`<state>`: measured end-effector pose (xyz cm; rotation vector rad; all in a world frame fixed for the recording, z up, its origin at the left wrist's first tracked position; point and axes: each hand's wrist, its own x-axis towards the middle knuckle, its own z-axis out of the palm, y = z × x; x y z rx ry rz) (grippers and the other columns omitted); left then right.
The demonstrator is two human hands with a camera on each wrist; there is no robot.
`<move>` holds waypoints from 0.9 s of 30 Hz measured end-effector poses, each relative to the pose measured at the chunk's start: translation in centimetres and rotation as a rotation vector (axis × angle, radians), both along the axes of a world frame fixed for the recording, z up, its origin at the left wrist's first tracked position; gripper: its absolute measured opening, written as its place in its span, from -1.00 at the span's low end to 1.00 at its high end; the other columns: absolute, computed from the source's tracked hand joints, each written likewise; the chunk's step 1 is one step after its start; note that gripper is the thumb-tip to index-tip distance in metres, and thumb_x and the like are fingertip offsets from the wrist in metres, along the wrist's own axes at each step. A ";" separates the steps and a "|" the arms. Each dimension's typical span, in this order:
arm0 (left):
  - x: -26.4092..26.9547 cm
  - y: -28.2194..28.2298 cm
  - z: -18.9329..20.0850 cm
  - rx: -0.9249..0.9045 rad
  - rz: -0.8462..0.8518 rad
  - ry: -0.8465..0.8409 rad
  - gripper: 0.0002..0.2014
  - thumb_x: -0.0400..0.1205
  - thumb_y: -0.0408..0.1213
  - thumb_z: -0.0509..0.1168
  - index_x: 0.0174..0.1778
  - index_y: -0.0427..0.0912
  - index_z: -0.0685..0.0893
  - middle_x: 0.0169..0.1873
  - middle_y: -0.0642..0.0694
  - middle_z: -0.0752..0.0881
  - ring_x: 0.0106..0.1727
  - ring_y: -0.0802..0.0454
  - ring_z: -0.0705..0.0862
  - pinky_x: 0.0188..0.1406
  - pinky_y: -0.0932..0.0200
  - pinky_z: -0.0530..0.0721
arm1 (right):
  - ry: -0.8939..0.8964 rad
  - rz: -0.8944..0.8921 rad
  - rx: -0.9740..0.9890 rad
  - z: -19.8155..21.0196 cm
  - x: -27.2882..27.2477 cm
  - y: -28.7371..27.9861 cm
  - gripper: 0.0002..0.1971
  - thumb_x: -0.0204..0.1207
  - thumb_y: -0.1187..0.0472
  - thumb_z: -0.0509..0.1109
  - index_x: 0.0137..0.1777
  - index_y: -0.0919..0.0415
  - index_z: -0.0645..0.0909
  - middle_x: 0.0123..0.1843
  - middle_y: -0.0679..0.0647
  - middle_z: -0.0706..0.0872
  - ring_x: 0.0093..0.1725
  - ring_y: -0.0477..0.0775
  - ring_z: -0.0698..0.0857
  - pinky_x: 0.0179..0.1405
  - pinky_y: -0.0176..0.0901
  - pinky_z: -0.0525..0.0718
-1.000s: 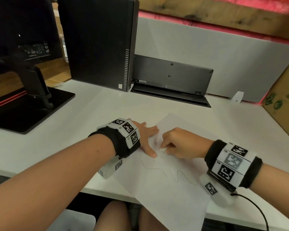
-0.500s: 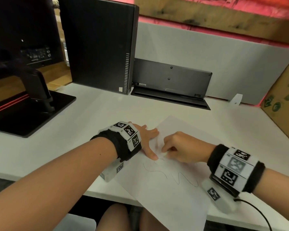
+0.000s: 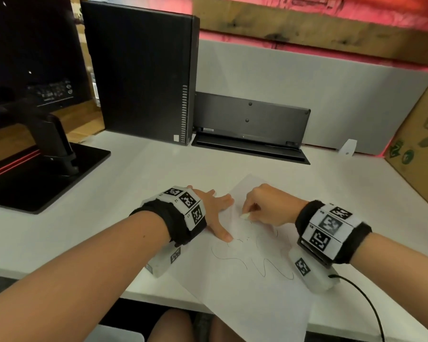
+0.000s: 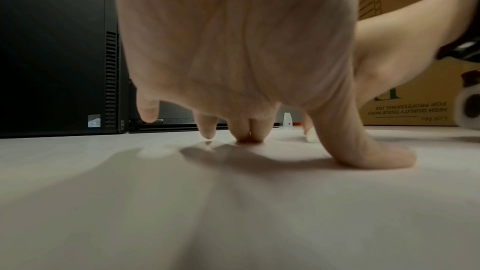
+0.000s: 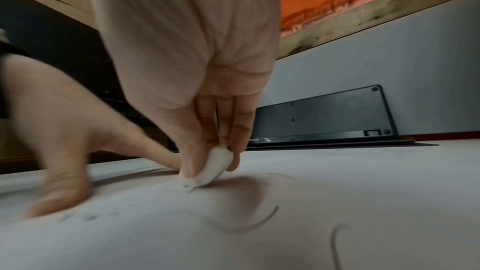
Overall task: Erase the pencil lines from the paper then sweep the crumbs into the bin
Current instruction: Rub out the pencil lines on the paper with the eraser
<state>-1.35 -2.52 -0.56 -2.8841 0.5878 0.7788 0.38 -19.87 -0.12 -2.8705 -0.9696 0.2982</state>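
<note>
**Three views around one paper**

The head view looks forward and down at the paper (image 3: 245,280) on the surface (image 3: 134,183). Each wrist view sits low and close to that paper, looking forward past its fingers. Both share the keyboard (image 5: 324,118) standing behind the paper.

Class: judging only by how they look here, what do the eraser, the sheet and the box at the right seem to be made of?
Eraser: probably soft white rubber or vinyl, matte, its edges worn round.
Paper: thin matte white sheet, flat on the desk, carrying pencil lines.
Cardboard box: brown matte board, printed in green.
</note>
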 end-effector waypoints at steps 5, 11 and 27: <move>0.1 0.0 0.0 0.001 -0.005 0.004 0.01 0.48 0.36 0.22 0.64 0.11 -0.29 0.63 0.25 -0.25 0.67 0.09 -0.21 0.56 -0.30 -0.22 | 0.064 0.080 -0.031 0.6 -1.8 -0.7 -0.82 0.53 0.24 0.36 -0.01 0.26 0.77 -0.09 0.08 0.78 -0.15 0.00 0.66 -0.05 -0.20 0.63; 0.2 0.2 -0.1 -0.019 0.030 0.011 0.04 0.44 0.39 0.25 0.64 0.16 -0.27 0.65 0.18 -0.20 0.67 0.07 -0.21 0.56 -0.27 -0.22 | -0.047 -0.020 -0.009 1.2 1.7 0.1 -0.80 0.53 0.17 0.39 -0.02 0.29 0.76 -0.05 0.11 0.79 -0.14 0.02 0.64 -0.11 -0.25 0.54; -0.6 -0.1 0.6 -0.011 0.014 0.003 0.00 0.50 0.33 0.23 0.65 0.10 -0.27 0.64 0.22 -0.24 0.67 0.07 -0.21 0.58 -0.20 -0.20 | -0.034 -0.032 0.017 1.0 1.3 -0.3 -0.79 0.53 0.17 0.39 0.00 0.28 0.76 -0.01 0.11 0.79 -0.15 -0.03 0.60 -0.07 -0.22 0.57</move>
